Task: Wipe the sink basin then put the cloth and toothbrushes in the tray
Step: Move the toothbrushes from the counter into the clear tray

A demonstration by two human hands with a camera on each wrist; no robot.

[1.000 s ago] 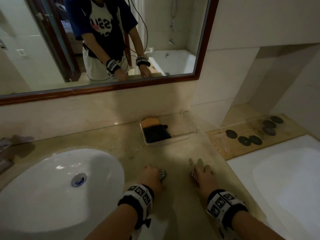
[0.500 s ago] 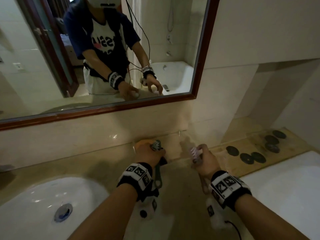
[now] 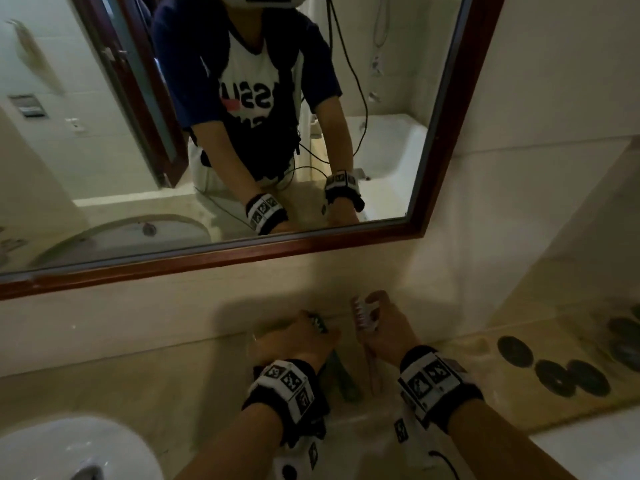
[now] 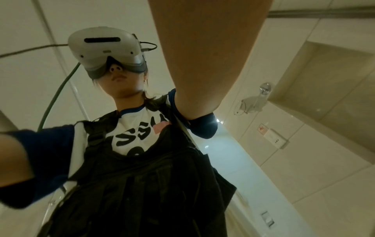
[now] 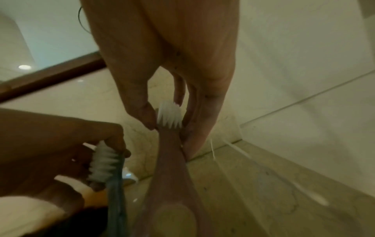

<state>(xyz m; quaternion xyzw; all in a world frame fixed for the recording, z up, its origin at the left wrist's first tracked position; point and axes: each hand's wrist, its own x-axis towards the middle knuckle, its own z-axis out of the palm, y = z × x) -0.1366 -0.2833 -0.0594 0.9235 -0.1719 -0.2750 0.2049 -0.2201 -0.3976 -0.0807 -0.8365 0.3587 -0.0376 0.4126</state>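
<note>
Final step: left hand (image 3: 294,344) pinched green toothbrush (image 5: 115,184), right hand (image 3: 388,327) pinched pink toothbrush (image 5: 172,160), above far tray (image 5: 263,168); next, lower, release.

The only lettering that can be read stands on the person's white shirt (image 4: 140,128): in the left wrist view bold black letters across the chest read "SSU", their start hidden under a dark strap and their end under a pink patch, with a second row below covered by the black vest. In the mirror (image 3: 446,140) of the head view the same print shows reversed. The wrist bands (image 3: 289,382) carry black-and-white square marker patterns, not letters. A small wall sign (image 4: 263,128) with a red mark is too small to read.
</note>
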